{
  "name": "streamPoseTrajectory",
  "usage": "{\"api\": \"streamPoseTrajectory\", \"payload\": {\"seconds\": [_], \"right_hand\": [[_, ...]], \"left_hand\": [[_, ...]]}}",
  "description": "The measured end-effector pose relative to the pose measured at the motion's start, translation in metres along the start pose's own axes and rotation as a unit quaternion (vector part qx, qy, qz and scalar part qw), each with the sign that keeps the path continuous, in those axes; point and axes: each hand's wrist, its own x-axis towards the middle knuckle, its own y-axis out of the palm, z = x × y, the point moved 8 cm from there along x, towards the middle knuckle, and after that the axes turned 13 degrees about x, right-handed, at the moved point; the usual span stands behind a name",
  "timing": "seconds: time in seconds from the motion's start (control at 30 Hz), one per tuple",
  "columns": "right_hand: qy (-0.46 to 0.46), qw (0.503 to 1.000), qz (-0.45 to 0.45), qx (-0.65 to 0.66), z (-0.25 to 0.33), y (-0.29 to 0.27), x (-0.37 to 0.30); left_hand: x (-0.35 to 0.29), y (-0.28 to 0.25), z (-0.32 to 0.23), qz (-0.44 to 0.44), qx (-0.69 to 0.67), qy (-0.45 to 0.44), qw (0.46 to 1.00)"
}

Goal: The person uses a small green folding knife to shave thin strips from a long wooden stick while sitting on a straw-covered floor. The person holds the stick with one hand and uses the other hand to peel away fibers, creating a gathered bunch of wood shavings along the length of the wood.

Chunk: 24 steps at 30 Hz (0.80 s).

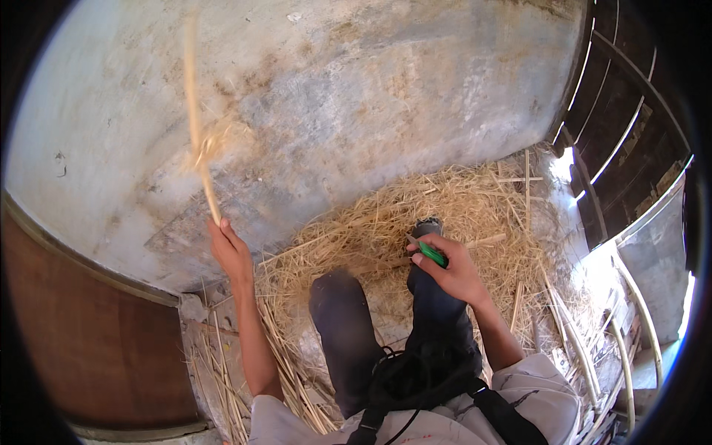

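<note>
My left hand [231,251] grips the lower end of a long, pale bamboo strip [196,119], raised nearly upright in front of the wall. A tuft of fine shavings [222,143] clings partway up the strip, blurred by motion. Above my right knee, my right hand [445,267] is closed round a knife with a green handle [432,254]; its short blade points up and to the left. The strip and the knife are well apart. Beneath my hands, a heap of straw-coloured shavings [386,215] covers the floor around my legs.
A stained, pale wall [356,89] rises just ahead. Several thin strips [285,356] lie on the floor to my left, near a brown panel [89,326]. More strips and bent poles [575,337] lie at the right, below a dark slatted panel [630,111].
</note>
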Motion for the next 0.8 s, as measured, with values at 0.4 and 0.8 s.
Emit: {"api": "streamPoseTrajectory", "payload": {"seconds": [0.4,0.8], "right_hand": [[0.011,1.0,-0.01,0.012,0.0,0.007,0.003],[-0.22,0.947,0.122,-0.199,0.07,0.078,0.048]], "left_hand": [[-0.044,0.022,-0.016,0.192,-0.167,-0.059,0.965],[-0.112,-0.001,-0.114,0.414,-0.308,-0.059,0.855]]}}
